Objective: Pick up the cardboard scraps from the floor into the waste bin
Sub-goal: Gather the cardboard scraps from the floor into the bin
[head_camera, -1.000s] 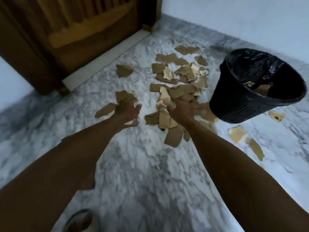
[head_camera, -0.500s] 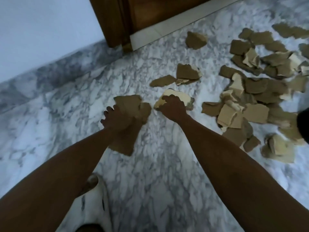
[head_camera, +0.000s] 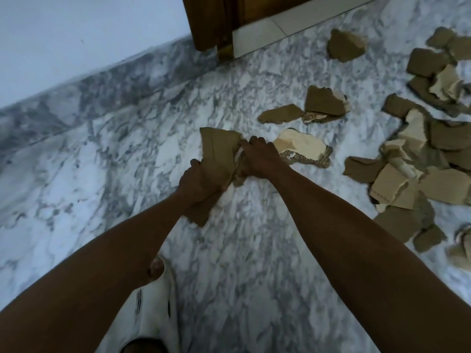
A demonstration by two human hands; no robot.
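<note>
A bundle of brown scraps is gripped in the left hand, fingers curled round it, while the right hand is closed on the bundle's near edge, pressing more pieces in. Just right of the bundle a pale scrap lies on the marble floor; beyond it the main heap is spread. The waste bin is not in view. The stack is best squared and clamped firmly before anything more is added, so that nothing slips out.

Right-edge scrap pile running out of frame, white slipper being cropped at the bottom, left hand covering part of its brown scrap
</note>
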